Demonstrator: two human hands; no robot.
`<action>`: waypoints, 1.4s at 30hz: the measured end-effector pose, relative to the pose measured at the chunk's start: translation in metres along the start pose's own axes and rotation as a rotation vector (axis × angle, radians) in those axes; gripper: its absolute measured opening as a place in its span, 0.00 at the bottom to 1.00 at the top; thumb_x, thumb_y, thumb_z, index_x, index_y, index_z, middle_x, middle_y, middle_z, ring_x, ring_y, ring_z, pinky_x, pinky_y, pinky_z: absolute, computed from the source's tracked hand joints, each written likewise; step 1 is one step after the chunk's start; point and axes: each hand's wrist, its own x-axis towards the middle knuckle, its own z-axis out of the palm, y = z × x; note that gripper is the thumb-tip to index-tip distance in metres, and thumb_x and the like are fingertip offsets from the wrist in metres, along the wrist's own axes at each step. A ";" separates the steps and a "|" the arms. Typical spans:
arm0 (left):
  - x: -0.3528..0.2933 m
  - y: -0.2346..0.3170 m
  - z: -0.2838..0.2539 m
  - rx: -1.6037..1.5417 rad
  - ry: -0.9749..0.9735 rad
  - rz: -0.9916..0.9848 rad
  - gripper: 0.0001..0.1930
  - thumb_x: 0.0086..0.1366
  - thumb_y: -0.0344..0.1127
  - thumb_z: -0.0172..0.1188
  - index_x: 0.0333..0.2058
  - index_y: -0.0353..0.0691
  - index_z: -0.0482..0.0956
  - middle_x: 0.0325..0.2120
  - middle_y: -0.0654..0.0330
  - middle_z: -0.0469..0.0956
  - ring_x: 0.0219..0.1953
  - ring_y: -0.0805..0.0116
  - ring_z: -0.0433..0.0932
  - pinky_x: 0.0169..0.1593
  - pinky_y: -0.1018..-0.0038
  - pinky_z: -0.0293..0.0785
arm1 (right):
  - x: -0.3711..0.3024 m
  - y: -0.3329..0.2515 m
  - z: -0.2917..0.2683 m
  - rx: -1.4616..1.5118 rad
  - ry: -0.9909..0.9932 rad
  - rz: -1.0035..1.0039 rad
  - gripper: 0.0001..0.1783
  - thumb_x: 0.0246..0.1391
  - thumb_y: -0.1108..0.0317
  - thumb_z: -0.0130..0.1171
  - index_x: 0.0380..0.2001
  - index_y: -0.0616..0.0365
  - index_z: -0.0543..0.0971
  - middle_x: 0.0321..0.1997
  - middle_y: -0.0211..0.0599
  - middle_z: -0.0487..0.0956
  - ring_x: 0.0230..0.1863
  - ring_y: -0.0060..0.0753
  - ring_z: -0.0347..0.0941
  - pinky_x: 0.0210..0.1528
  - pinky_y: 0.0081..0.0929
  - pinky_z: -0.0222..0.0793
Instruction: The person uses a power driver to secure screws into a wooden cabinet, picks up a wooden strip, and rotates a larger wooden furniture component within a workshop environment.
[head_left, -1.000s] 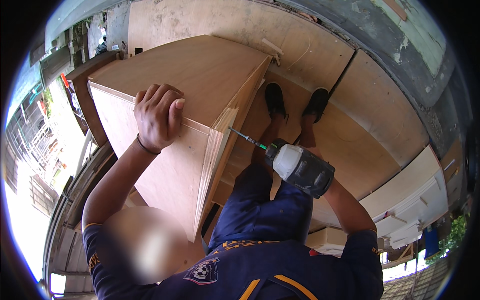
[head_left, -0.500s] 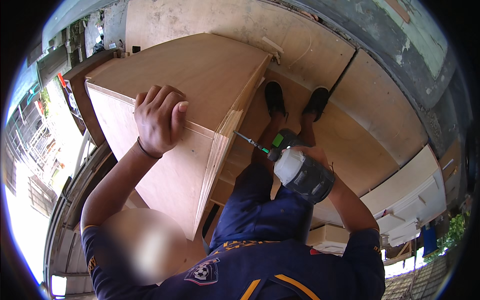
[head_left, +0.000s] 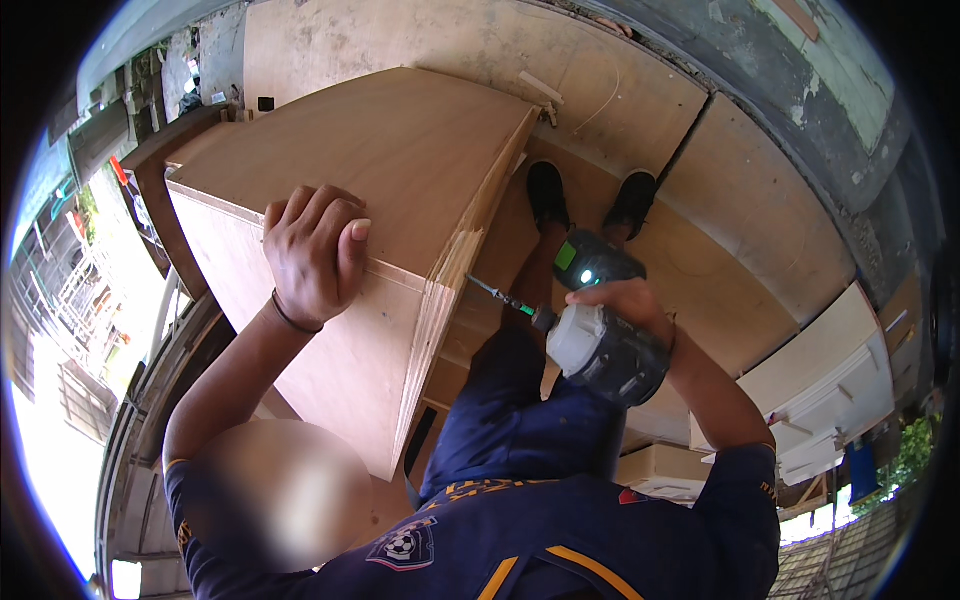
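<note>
- Left hand (head_left: 315, 255) pressed flat, fingers spread, on plywood cabinet (head_left: 380, 190) top, near its front edge: steadying.
- Right hand (head_left: 625, 305) clenched round cordless drill (head_left: 600, 345); bit (head_left: 500, 298) aimed at cabinet's side edge.
- Cabinet standing on plywood floor sheets (head_left: 740, 250).

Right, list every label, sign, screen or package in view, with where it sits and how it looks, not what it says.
Drill label: small green rectangle on the dark base of the cordless drill in the right hand.
Shirt emblem: round ball-pattern badge on the navy shirt, bottom centre.
No signs, screens or packages visible.
</note>
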 end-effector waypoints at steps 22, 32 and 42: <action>-0.001 -0.003 0.002 -0.024 0.041 0.010 0.10 0.62 0.36 0.48 0.21 0.44 0.70 0.25 0.64 0.75 0.27 0.65 0.71 0.32 0.71 0.58 | -0.019 -0.013 0.028 0.412 0.062 0.310 0.25 0.47 0.64 0.63 0.48 0.66 0.74 0.39 0.44 0.81 0.38 0.38 0.80 0.44 0.27 0.74; -0.002 -0.004 0.003 -0.015 0.047 0.004 0.10 0.61 0.36 0.48 0.22 0.42 0.71 0.25 0.63 0.75 0.27 0.65 0.71 0.33 0.71 0.58 | -0.017 -0.008 0.022 0.427 0.054 0.297 0.24 0.47 0.66 0.61 0.49 0.62 0.74 0.36 0.45 0.80 0.35 0.40 0.79 0.39 0.28 0.74; -0.003 -0.002 0.000 -0.010 0.020 0.005 0.12 0.63 0.38 0.47 0.22 0.42 0.72 0.26 0.62 0.75 0.28 0.63 0.71 0.34 0.70 0.59 | -0.002 0.000 0.008 0.151 -0.011 0.066 0.21 0.45 0.68 0.61 0.44 0.62 0.75 0.41 0.45 0.80 0.38 0.42 0.80 0.41 0.29 0.75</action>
